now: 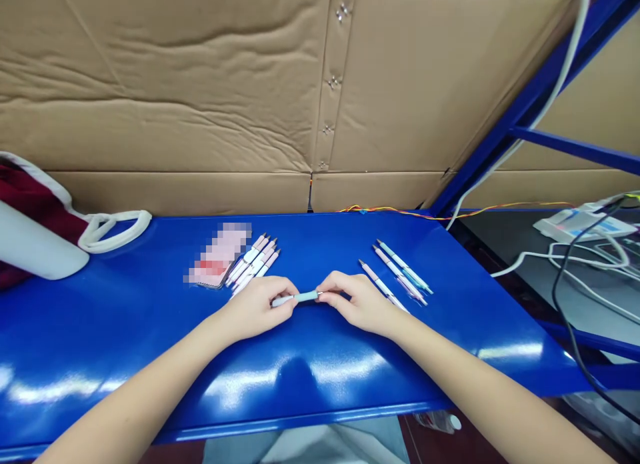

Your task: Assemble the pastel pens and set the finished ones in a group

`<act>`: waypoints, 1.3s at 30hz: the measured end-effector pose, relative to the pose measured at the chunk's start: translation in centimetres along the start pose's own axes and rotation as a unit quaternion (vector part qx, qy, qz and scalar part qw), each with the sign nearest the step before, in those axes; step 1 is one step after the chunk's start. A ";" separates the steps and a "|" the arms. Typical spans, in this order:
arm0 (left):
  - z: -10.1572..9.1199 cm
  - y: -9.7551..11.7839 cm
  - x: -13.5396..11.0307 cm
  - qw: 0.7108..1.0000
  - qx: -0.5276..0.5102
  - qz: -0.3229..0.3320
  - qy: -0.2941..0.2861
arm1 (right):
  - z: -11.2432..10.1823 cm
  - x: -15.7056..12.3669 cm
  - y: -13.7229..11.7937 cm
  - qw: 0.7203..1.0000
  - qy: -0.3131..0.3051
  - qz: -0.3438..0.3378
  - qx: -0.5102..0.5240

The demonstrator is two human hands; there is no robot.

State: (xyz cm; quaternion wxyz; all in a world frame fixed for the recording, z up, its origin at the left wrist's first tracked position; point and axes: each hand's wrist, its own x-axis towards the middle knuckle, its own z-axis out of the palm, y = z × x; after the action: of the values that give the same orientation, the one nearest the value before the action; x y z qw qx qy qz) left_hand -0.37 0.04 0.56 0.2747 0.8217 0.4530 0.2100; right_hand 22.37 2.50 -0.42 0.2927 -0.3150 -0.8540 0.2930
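Note:
A pen with a pale green barrel section (306, 296) lies level between my two hands, just above the blue table. My left hand (263, 307) is closed around its whitish end, which sticks out past the fingers. My right hand (357, 301) pinches the narrow tip at the other end; the fingers hide whether a small part is held there. Behind my left hand rests a group of white and pink pens (255, 261), dark tips pointing away. More pens (400, 271) in pink, white and teal lie slanted beyond my right hand.
A pink, pixelated flat item (220, 257) lies beside the left pens. At far left are a white cylinder (43, 241) and a dark red bag with a white handle (117, 229). Cardboard (200, 84) lines the back. Cables (565, 271) hang at right by a blue frame.

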 end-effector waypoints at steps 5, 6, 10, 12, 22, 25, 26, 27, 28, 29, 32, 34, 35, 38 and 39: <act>0.0 -0.2 0.1 0.998 -0.054 -0.024 -0.018 | 0.0 -0.1 -0.1 0.999 0.006 -0.030 -0.013; 0.0 -0.2 0.1 0.997 -0.071 -0.030 -0.022 | 0.0 -0.2 -0.2 0.999 0.007 -0.034 -0.017; -0.1 -0.2 0.2 0.987 -0.143 -0.054 -0.043 | 0.0 -0.2 -0.3 0.998 0.010 -0.048 -0.024; -0.1 -0.1 0.2 0.984 -0.163 -0.060 -0.051 | 0.0 -0.2 -0.3 0.999 0.010 -0.050 -0.018; 0.2 -0.3 0.1 0.999 0.048 0.003 -0.002 | 0.5 0.0 0.5 0.989 -0.031 0.084 0.114; 0.4 -0.4 -0.1 0.993 0.108 0.039 0.009 | 0.3 0.1 0.6 0.988 -0.061 0.110 0.090; 0.5 -0.4 -0.2 0.992 0.121 0.045 0.011 | 0.3 0.2 0.6 0.990 -0.067 0.109 0.066; 0.5 -0.5 -0.3 0.990 0.132 0.047 0.012 | 0.2 0.2 0.5 0.992 -0.070 0.099 0.038; 0.5 -0.5 -0.3 0.989 0.140 0.046 0.011 | 0.2 0.3 0.5 0.994 -0.070 0.083 0.010; 0.5 -0.4 -0.4 0.988 0.147 0.044 0.009 | 0.1 0.3 0.5 0.995 -0.070 0.063 -0.014; 0.4 -0.4 -0.4 0.987 0.156 0.041 0.000 | 0.2 0.3 0.6 0.997 -0.062 0.015 -0.050; 0.3 -0.3 -0.3 0.986 0.159 0.041 -0.005 | 0.2 0.3 0.7 0.998 -0.046 0.005 -0.051; 0.2 -0.3 -0.3 0.986 0.160 0.042 -0.009 | 0.2 0.3 0.9 0.998 -0.035 0.002 -0.049; 0.2 -0.2 -0.3 0.987 0.153 0.045 -0.013 | 0.2 0.2 1.1 0.999 -0.014 -0.004 -0.043; 0.2 -0.2 -0.3 0.988 0.150 0.048 -0.011 | 0.2 0.1 1.2 0.999 -0.013 -0.004 -0.043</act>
State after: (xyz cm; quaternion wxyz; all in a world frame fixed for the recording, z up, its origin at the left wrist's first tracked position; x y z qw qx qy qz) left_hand -0.51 -0.16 0.21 0.1434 0.8768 0.4358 0.1437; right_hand 22.54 3.25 -1.33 0.2688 -0.3198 -0.8710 0.2585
